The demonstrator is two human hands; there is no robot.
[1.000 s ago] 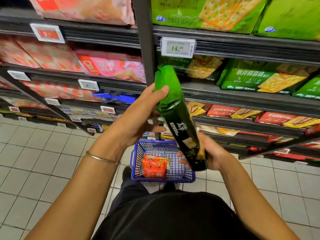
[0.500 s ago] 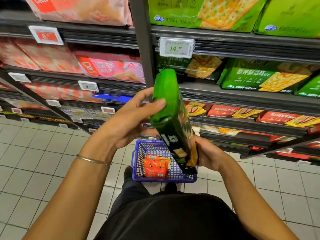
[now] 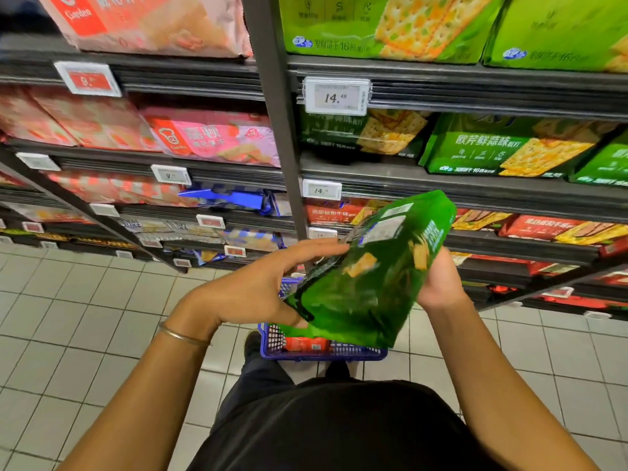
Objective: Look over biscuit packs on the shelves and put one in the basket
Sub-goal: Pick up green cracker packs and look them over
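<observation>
Scene: a person stands in a supermarket biscuit aisle, seen from the head camera looking down at both hands.
Pack: a green biscuit pack is held tilted in front of the body, its top end up and to the right, a white label panel showing near that end; it is blurred.
Left hand: the left hand holds the pack's lower left side, thumb on the near face, long fingers reaching along the far side.
Right hand: the right hand grips the pack's right edge, fingers hidden behind it.
Wrist: a thin metal bangle circles the left wrist.
Basket: a blue plastic basket sits on the tiled floor just below the pack, an orange-red packet lying inside.
Shelves: dark shelves carry green cracker packs on the right and pink Garden packs on the left.
Price: a shelf tag reads 14.49.
</observation>
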